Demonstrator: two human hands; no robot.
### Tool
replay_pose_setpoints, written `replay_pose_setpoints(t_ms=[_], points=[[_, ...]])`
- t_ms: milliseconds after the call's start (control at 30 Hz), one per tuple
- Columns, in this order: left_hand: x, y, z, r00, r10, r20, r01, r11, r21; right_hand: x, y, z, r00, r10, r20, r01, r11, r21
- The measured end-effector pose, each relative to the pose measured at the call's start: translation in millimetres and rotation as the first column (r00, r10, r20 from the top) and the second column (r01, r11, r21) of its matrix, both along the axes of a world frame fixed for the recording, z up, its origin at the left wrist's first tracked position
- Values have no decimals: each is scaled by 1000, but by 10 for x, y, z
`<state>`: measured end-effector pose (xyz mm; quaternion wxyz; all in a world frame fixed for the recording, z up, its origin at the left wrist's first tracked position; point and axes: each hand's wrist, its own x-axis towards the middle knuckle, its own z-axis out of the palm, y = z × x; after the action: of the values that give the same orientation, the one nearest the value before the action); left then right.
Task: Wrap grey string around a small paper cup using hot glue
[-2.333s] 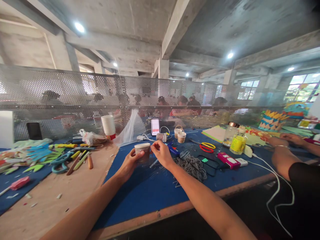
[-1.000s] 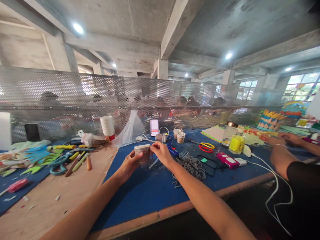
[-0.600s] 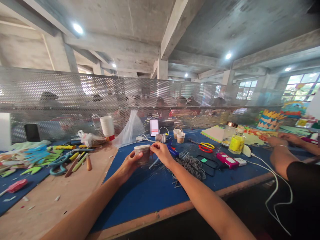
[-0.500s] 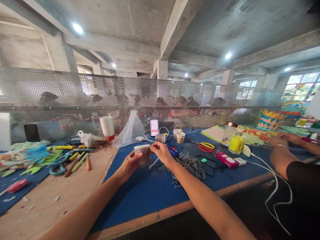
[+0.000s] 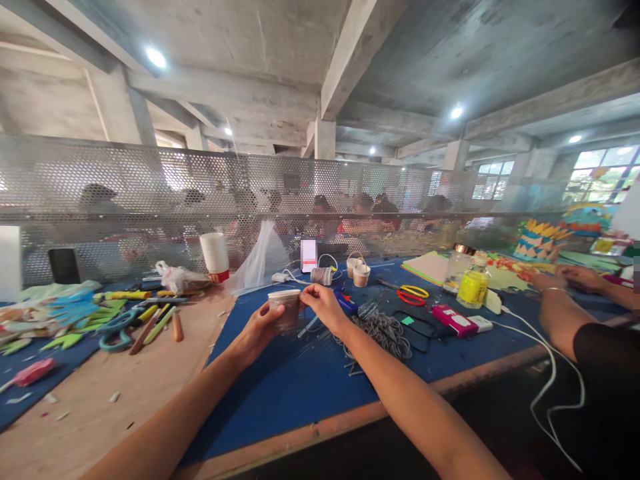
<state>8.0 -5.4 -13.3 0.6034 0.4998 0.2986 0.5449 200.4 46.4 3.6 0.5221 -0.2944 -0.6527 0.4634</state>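
Between 2 hands: 1 cup.

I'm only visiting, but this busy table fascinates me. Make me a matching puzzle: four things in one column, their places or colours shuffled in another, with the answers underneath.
Things
1. Front brown cup
2. Tangled cord
3. Stack of white cups
4. Scissors beyond the cord

Places and colours
A. Red and yellow handles
B. Near the perforated screen, left of the picture's middle
C. Grey
D. Held in the left hand

Right pairs: 1-D, 2-C, 3-B, 4-A
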Motion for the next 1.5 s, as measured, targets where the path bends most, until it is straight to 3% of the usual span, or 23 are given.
replay_pose_setpoints(t_ms=[933,1067,1200,1333,1500], points=[[6,-12,14,999,-21,-26,20,999,-42,2,-5,6,981,102,-166,-138,965,-224],[11,14,-4,1000,0,7,0,999,-44,-16,2,2,988,60,-139,-86,978,-192],[6,36,-9,1000,-1,15,2,999,-43,-53,12,-43,1000,-28,-5,27,996,-85],[-12,48,-16,1000,-18,14,19,1000,-23,-76,-12,-97,995,-14,96,11,1000,26],[6,9,31,997,74,-37,-76,996,-44,-74,-82,-88,985,-62,161,50,996,79]])
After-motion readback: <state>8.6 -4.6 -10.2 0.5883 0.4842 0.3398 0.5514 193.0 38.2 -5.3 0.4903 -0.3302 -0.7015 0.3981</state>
